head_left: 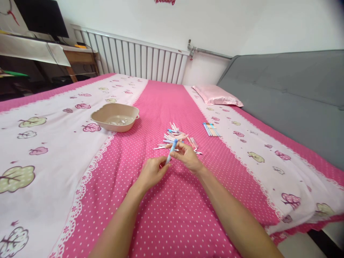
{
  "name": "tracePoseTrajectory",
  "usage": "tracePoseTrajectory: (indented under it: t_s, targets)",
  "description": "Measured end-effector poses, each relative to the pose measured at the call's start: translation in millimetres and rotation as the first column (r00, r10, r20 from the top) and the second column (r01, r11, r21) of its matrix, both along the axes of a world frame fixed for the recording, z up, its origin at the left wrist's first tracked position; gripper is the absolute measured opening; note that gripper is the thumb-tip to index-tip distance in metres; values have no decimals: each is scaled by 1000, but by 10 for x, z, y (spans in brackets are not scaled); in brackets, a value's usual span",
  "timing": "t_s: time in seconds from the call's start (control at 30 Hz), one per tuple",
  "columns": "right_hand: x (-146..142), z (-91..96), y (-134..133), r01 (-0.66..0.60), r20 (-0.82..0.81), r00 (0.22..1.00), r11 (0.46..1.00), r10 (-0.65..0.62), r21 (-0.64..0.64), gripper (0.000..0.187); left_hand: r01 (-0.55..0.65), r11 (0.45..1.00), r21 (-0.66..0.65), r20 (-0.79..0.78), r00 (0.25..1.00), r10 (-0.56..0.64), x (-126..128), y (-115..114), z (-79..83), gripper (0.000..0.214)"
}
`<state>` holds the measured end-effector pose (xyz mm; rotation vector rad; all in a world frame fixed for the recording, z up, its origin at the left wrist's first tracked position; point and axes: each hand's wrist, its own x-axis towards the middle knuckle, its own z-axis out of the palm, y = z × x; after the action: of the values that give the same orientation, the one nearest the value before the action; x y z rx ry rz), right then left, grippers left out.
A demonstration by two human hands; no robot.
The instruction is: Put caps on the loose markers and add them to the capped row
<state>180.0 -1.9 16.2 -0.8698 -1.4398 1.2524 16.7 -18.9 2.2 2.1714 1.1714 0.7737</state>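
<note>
A pen (pixel 172 151) with a blue upper end and a pale lower barrel is held upright, slightly tilted, between both hands. My left hand (pixel 152 172) is closed around its lower end. Higher up, the fingers of my right hand (pixel 189 156) pinch it near the blue part. Just beyond my hands lies a loose pile of pens and pen parts (pixel 176 135), in white, pink and blue, partly hidden by my fingers. To the right, several pens (pixel 211 129) lie side by side in a neat row.
A beige plastic basin (pixel 115 117) with small pieces inside stands to the left on the pink dotted bedspread (pixel 166 215). A pink pillow (pixel 217 95) lies at the back right, by a grey padded headboard (pixel 290 93). A white radiator (pixel 134 57) lines the far wall.
</note>
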Motion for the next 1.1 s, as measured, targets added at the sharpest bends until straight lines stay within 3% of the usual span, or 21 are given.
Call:
tracePoseTrajectory:
  t_s: [0.2,0.43,0.63,0.93,1.1]
  targets:
    - [13,19,-24,-17,-17,1000,1000,17,14,36,-11,1000,8,4,1000,11,-4,8,0,23]
    - [16,68,-62,-121,54,991,992,118,41,29,-13,1000,3,5,1000,13,-10,9,1,22]
    - [18,-44,2,-80,40,996,996,78,50,22,-2,1000,7,4,1000,2,-11,15,-2,22]
    - [0,-77,10,5,61,998,999,-2,-36,29,-7,1000,28,21,1000,7,17,-14,2,24]
    - [5,-48,-5,-38,58,998,999,37,7,33,-7,1000,17,8,1000,7,10,-11,-7,24]
